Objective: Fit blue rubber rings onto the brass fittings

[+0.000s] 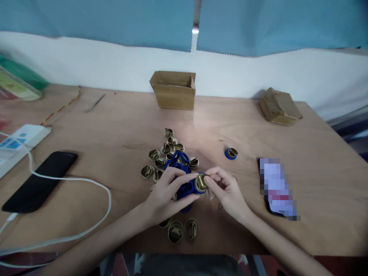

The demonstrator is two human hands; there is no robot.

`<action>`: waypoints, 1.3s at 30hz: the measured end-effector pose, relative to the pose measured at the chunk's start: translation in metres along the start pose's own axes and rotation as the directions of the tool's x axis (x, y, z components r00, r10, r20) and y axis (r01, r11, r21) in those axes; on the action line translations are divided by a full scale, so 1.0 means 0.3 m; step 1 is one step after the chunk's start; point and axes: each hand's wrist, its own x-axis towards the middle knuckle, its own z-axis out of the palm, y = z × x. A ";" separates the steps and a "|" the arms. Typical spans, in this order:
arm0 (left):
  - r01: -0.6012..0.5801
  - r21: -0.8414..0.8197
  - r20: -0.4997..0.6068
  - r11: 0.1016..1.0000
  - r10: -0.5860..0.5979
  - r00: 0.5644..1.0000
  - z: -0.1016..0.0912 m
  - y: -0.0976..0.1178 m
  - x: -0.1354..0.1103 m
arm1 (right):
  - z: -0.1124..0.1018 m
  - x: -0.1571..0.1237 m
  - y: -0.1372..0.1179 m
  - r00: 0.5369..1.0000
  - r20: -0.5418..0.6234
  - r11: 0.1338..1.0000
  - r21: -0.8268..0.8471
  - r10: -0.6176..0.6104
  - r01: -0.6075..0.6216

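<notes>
Left fingers (186, 178) snug around blue-ringed disc (200, 185); right fingertips (211, 185) bunched, seemingly on it.

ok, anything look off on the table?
No spill visible. The brown package at back right looks crumpled and askew, unlike the straighter open carton at back centre. One blue-ringed metal piece sits apart, right of the pile. The phone on the right shows as pixelated blocks.

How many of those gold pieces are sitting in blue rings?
2 visible: one gold piece held by the left hand, touched by the right hand; another gold piece on the table, beyond the right hand. Others may be hidden.
</notes>
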 end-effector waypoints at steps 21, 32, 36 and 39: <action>0.076 -0.137 0.030 0.988 -0.073 0.997 0.009 0.006 0.002 | -0.222 0.048 -0.033 0.988 -0.143 0.874 -0.485 -0.049 -0.027; 0.035 -0.156 0.074 0.987 -0.023 0.997 0.011 0.000 -0.005 | -0.246 0.033 0.010 0.968 0.211 0.700 -0.712 0.133 0.059; 0.033 -0.148 0.068 0.988 -0.023 0.997 0.010 0.000 -0.002 | -0.172 0.035 0.029 0.978 0.185 0.685 -0.726 0.101 0.067; 0.011 -0.145 0.058 0.989 -0.002 0.998 0.013 -0.001 0.001 | -0.137 0.034 0.043 0.985 0.132 0.666 -0.746 0.108 0.027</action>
